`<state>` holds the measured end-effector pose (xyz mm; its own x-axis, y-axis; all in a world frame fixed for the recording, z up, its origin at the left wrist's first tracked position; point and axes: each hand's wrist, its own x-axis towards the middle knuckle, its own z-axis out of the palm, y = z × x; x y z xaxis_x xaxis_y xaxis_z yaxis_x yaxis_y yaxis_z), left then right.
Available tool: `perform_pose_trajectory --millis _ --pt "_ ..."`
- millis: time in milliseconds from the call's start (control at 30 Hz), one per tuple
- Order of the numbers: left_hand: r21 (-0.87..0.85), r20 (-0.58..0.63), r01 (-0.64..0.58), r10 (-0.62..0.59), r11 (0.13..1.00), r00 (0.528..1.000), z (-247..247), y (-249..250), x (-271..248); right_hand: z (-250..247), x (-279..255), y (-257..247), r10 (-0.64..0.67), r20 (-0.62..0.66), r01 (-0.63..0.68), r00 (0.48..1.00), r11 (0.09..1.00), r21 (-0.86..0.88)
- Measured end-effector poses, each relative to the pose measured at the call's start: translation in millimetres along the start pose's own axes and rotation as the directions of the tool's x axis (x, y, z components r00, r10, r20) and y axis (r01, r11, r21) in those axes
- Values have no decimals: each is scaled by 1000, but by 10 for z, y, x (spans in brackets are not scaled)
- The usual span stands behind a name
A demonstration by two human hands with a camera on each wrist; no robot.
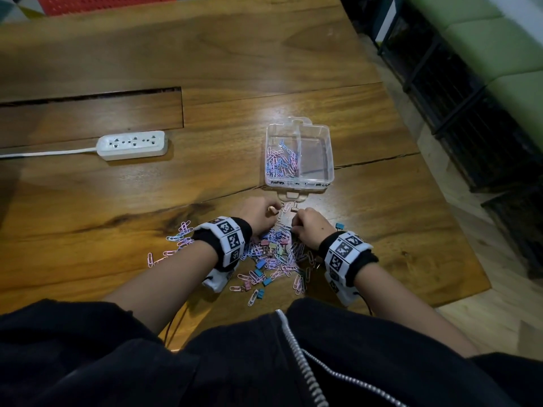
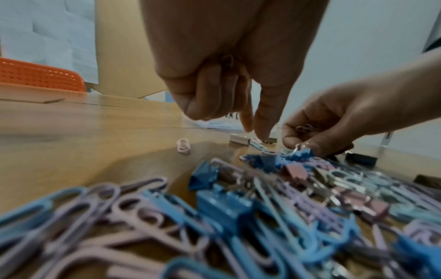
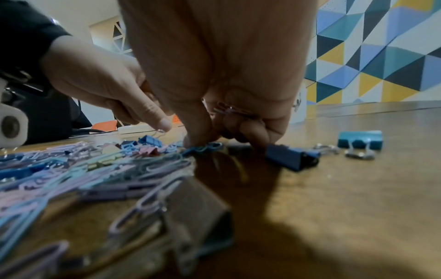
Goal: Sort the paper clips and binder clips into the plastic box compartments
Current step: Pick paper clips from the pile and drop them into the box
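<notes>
A clear plastic box (image 1: pixel 329 160) stands beyond the pile; its left compartment holds paper clips (image 1: pixel 282 161), its right one looks bare. A heap of pastel paper clips and binder clips (image 1: pixel 273 255) lies on the wood in front of me. My left hand (image 2: pixel 255 130) keeps paper clips (image 2: pixel 227 60) tucked under its curled fingers while thumb and forefinger reach down to a clip on the table. My right hand (image 3: pixel 203 139) holds a bunch of paper clips (image 3: pixel 229 110) in its curled fingers and pinches a blue paper clip (image 3: pixel 207 146) at the pile's edge.
A white power strip (image 1: pixel 132 145) with its cord lies far left on the wooden table (image 1: pixel 264 69). Two blue binder clips (image 3: pixel 360 140) sit apart to the right of my right hand. The table's right edge drops to the floor beside dark shelving (image 1: pixel 470 113).
</notes>
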<state>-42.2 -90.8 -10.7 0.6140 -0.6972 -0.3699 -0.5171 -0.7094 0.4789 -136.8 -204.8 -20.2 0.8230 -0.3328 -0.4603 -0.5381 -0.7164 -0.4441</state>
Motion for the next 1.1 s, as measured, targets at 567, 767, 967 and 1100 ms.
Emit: perform_pose_trajectory --millis 567,767,967,1100 --pt "339 99 -284 266 897 959 136 9 35 -136 -210 203 156 68 -149 985 596 789" --pt "-720 271 286 -124 633 955 7 -71 75 -158 -303 131 81 139 -158 987 314 936" --pt "-772 420 406 -87 489 904 -68 -105 134 -111 -301 82 104 204 -216 973 125 968" --pt "-569 340 278 -87 774 936 -49 -13 76 -63 -285 87 127 210 -218 969 54 974"
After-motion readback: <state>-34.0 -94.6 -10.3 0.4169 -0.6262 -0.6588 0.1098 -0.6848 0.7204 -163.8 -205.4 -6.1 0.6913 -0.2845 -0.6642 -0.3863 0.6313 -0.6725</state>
